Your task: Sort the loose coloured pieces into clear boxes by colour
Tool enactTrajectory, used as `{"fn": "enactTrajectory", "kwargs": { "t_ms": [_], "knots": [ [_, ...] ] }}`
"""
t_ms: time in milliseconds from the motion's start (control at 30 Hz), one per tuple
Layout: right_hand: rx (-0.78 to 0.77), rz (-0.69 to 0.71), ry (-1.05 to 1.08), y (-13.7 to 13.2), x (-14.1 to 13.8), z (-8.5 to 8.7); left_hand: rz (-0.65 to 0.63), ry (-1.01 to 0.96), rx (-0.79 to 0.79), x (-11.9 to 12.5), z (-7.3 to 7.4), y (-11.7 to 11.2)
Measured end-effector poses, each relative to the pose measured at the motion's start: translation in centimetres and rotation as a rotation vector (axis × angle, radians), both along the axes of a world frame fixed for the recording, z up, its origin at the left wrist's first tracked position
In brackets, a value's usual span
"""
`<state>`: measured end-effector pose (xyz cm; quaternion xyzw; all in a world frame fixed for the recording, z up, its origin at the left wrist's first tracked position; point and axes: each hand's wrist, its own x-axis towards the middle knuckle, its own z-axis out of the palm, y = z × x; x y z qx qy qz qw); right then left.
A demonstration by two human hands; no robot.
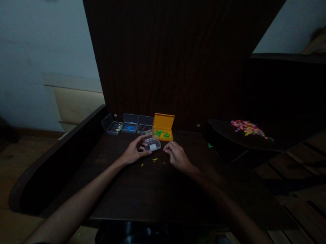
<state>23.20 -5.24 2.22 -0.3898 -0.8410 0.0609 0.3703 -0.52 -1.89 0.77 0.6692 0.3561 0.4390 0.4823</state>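
My left hand (pixel 135 149) grips a small clear plastic box (pixel 153 145) with its lid raised, held tilted above the dark desk. Close to the box's right side is my right hand (pixel 176 156), its fingers pinched together; what they hold, if anything, is too small to make out. Several tiny yellow pieces (pixel 154 159) lie on the desk just below the hands. Behind them stands an open orange box (pixel 162 135) with green pieces in it. To its left are open clear boxes, one with blue pieces (pixel 130 128), one with dark reddish pieces (pixel 144 128), another with whitish pieces (pixel 118 128).
A heap of pink, yellow and orange pieces (pixel 247 128) lies on a raised rounded shelf (pixel 223 128) at the right. The desk (pixel 136 197) has a raised side panel (pixel 58 159) at the left and a tall dark back panel (pixel 167 56).
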Motion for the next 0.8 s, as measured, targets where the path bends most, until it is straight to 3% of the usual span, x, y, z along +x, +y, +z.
{"fn": "enactTrajectory", "kwargs": {
  "t_ms": [133, 300, 500, 800],
  "knots": [
    [0.031, 0.048, -0.001, 0.6, -1.1, 2.1, -0.077, -0.022, -0.012, 0.4, 0.2, -0.6],
    [0.013, 0.112, -0.081, 2.0, -2.2, 1.5, -0.129, -0.016, 0.003, 0.6, 0.2, -1.0],
    [-0.046, 0.168, -0.110, 2.8, -2.1, 0.7, -0.101, 0.014, 0.018, 0.3, -0.1, -0.8],
    [-0.050, 0.164, -0.019, 2.0, -0.8, 2.7, -0.065, 0.064, 0.043, 0.0, 0.3, -0.7]
  ]
}}
